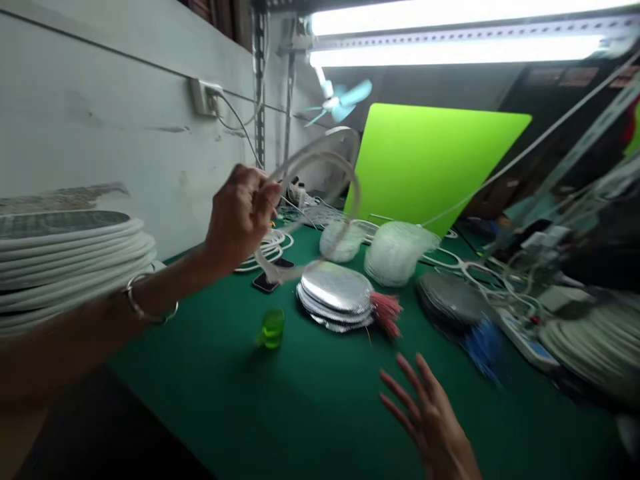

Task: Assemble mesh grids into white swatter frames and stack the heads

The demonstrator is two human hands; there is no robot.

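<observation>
Workbench (310, 413) in the head view, topped in green. The left hand (243, 210) is raised over the far left part, its thumb and fingers closed on one side of a looped length of whitish tubing (356, 190). Gripped at the side, the loop stands out to the right in mid-air, crossing the view of the green board (435, 160) and the plastic-wrapped bundles (395, 253); this raised hold probably serves to keep it off the things below. Blur hides whether the tubing makes one turn or more. The right hand (433, 423) holds nothing: its fingers are spread near the front, apart from the tubing, which suggests that the left grip alone bears the load. Silvery discs (336, 288) lie stacked flat at mid-bench, presumably to save room, with their red wires (386, 312) gathered to one side, perhaps to prevent tangling. Darker discs (453, 297) with blue wires (483, 347) lie to the right in a similar arrangement. A green cup (273, 329) stands left of the silvery stack, and a phone (267, 283) lies behind it. Piled white coils (75, 257) rise at the left edge, likely stacked there for easy reach.
</observation>
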